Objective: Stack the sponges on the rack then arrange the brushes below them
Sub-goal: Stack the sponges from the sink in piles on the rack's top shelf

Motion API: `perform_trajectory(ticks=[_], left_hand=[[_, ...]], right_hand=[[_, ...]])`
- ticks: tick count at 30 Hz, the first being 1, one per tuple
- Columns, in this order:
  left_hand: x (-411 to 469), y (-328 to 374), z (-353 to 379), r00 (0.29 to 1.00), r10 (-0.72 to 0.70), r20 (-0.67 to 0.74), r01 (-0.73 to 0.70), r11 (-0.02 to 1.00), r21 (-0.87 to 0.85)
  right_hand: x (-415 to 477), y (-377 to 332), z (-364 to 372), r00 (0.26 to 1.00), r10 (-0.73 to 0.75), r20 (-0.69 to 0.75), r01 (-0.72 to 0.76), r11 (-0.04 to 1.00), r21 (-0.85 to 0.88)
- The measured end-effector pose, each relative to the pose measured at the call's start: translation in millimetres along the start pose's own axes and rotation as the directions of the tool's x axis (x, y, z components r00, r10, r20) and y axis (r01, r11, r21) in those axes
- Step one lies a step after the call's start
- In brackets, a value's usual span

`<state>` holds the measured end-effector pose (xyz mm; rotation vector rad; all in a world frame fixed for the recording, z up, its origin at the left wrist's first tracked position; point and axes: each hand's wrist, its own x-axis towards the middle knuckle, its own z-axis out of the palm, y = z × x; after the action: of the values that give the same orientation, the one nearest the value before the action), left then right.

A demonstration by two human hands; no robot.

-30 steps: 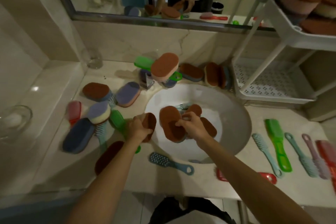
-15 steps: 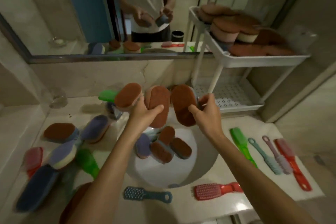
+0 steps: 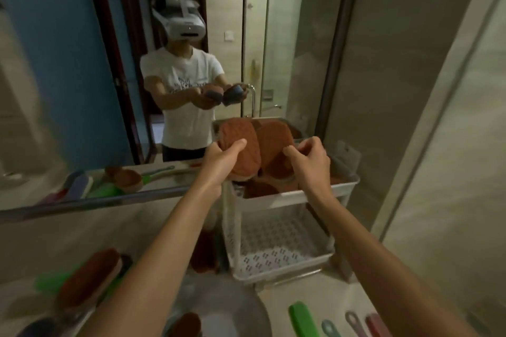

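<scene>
My left hand (image 3: 223, 160) grips a brown sponge (image 3: 242, 142) and my right hand (image 3: 310, 161) grips a second brown sponge (image 3: 276, 145). Both sponges are held upright just over the top tray of the white rack (image 3: 323, 190). More brown sponges (image 3: 260, 189) lie in that tray beneath them. The rack's lower shelf (image 3: 276, 243), white and perforated, holds nothing. Brushes lie on the counter at the bottom right: a green brush (image 3: 302, 317) and the handles of others (image 3: 353, 321).
The sink basin (image 3: 241, 306) sits below my arms with a brown sponge (image 3: 186, 324) in it. A brown sponge on a green brush (image 3: 87, 276) lies at the left. Another sponge (image 3: 204, 254) leans beside the rack. A mirror (image 3: 123, 76) fills the wall ahead.
Both hands lifted a sponge each out of the sink area and carried them up and right to the rack's top tray. My view rose from the basin to the rack and mirror.
</scene>
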<state>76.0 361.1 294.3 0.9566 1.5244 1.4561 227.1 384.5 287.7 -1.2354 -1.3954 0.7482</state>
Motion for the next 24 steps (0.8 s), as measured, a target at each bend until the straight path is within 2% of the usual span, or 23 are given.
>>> perform_trajectory(ticks=[2,5,8,12,17,21,24], left_hand=[[22,9,21,0.999,-0.037,0.003,0.037,0.999,-0.005],[52,24,48,0.990,-0.136,0.037,0.140,0.976,-0.166],[74,28,72,0.965,-0.228,0.127,0.258,0.907,-0.334],[96,15,85,0.939,-0.284,0.193,0.341,0.836,-0.430],[106,3,83,0.935,-0.297,0.196,0.356,0.791,-0.497],[107,3,84,0.932,-0.305,0.195,0.362,0.805,-0.470],[109,2,85,0.933,-0.306,0.191,0.360,0.816,-0.451]], right_hand=[[38,6,-14,0.998,0.068,0.016,-0.069,0.995,0.066],[93,21,-29,0.980,0.174,0.097,-0.183,0.978,0.098],[131,41,-28,0.963,0.243,0.119,-0.248,0.968,0.028],[157,61,-13,0.949,0.274,0.157,-0.265,0.961,-0.074],[168,78,5,0.942,0.219,0.253,-0.147,0.950,-0.275],[163,90,11,0.955,0.113,0.273,0.036,0.872,-0.489],[158,92,10,0.962,0.032,0.272,0.128,0.825,-0.551]])
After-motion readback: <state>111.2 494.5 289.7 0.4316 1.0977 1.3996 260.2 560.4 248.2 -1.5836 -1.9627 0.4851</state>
